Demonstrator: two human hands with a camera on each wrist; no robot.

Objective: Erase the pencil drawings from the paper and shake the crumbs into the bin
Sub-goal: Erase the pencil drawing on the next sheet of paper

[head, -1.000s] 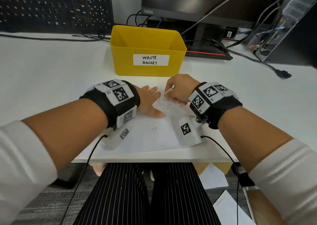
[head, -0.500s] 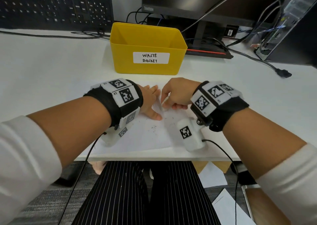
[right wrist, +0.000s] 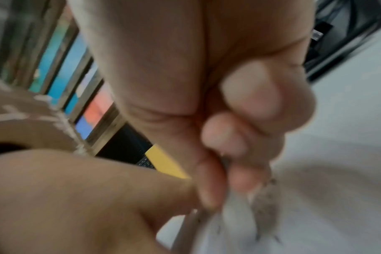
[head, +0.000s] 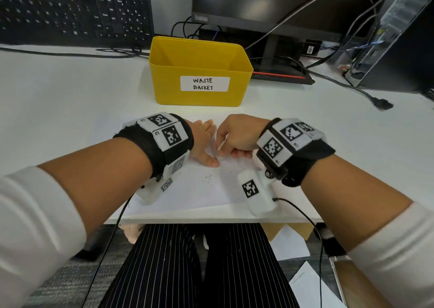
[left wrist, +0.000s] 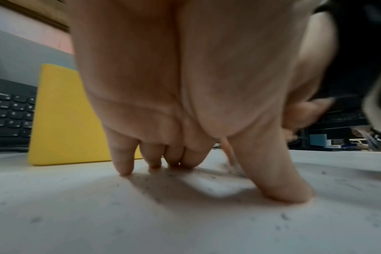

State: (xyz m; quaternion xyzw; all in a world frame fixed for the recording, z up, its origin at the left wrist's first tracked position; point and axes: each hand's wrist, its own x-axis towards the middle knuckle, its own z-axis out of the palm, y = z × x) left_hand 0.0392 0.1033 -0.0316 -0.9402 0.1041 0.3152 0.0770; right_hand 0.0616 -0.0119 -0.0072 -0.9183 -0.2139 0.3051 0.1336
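Observation:
A white sheet of paper (head: 195, 197) lies at the desk's near edge, with dark eraser crumbs (head: 207, 178) scattered on it. My left hand (head: 204, 143) presses flat on the paper, fingers (left wrist: 122, 165) spread and thumb down. Just right of it, my right hand (head: 237, 136) has its fingers curled round a white eraser (head: 222, 158) and holds its tip on the paper beside the left thumb. The right wrist view is blurred; the eraser (right wrist: 224, 211) shows there below the fingertips. A yellow bin (head: 199, 73) labelled WASTE BASKET stands behind both hands.
A black keyboard (head: 70, 14) leans at the back left. A monitor stand (head: 277, 56), cables (head: 340, 82) and a computer case (head: 394, 38) fill the back right. The desk edge (head: 211, 219) is right below the paper. Loose sheets (head: 305, 284) lie on the floor.
My right hand has slid the eraser toward me and to the left, close against the left thumb. The left hand stays pressed on the paper.

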